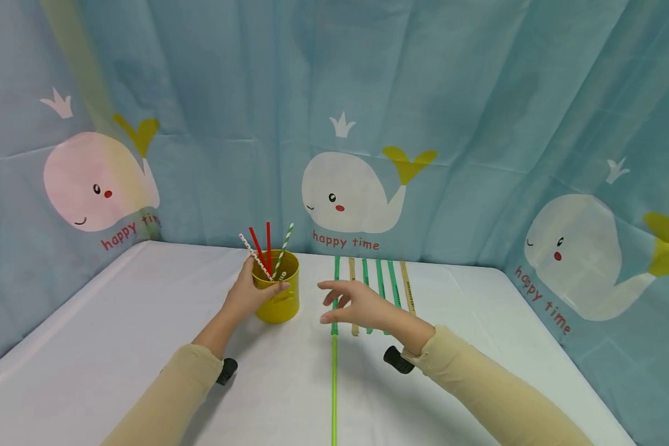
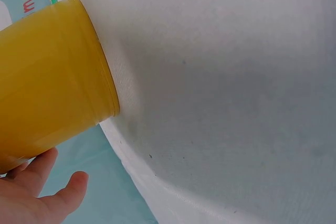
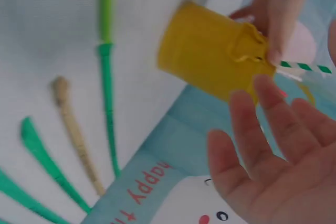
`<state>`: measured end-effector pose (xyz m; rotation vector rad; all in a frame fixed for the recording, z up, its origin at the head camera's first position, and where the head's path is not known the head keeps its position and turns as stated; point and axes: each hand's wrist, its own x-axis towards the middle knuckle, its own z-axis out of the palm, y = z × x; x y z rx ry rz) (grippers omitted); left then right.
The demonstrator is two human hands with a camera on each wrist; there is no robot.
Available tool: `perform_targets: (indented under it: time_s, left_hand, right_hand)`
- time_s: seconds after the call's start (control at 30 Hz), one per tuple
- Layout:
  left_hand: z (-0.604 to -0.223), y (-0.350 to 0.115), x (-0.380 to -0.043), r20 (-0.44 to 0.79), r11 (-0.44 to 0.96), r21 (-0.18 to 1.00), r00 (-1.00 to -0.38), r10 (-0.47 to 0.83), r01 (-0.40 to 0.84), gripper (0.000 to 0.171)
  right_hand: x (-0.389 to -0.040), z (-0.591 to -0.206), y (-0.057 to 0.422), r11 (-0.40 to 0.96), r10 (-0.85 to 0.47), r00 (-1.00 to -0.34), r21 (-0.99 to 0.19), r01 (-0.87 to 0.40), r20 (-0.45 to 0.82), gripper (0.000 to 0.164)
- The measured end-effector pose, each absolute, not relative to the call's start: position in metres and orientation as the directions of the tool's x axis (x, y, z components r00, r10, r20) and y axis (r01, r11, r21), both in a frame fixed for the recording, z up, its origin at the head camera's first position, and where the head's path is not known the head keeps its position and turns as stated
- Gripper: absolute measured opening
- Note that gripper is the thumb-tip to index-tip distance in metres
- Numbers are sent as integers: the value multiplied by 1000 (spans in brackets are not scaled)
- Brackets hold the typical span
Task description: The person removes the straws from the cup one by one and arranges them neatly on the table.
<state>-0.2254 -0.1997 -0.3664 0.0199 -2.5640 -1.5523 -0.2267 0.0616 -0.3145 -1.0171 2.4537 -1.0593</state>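
My left hand (image 1: pixel 249 296) grips a yellow bucket (image 1: pixel 281 303) at its rim, with the thumb across the front. The bucket stands upright on the table. Several straws lean in it: red straws (image 1: pixel 268 244), a white spotted straw (image 1: pixel 254 255) and a green-and-white striped straw (image 1: pixel 283 249). To the right of the bucket, my right hand (image 1: pixel 362 305) holds nothing, its fingers spread apart in the right wrist view. Beneath and behind that hand lie green strips (image 1: pixel 380 279) and tan strips (image 1: pixel 407 282) in a row, bearing small dark print.
A long bright green strip (image 1: pixel 334 390) runs toward the front edge of the white table (image 1: pixel 117 347). Dark wrist devices (image 1: pixel 398 360) show at both sleeves. Behind the table hangs a blue curtain (image 1: pixel 228 186) with whale prints.
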Motion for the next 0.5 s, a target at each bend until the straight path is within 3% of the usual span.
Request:
perform_targets:
  time_s: [0.33,0.5]
  left_hand:
    - [-365,-198,-223,125,474,877,-989,-78,73,92]
    - [-365,-200,-222,133,487,870,-989,-71,82,88]
  right_hand:
    - [-231,-312,24,270,-647,-714,-796,-541,266,55]
    - [-230,-315,4,199,-609,-732,-835,-513,304,54]
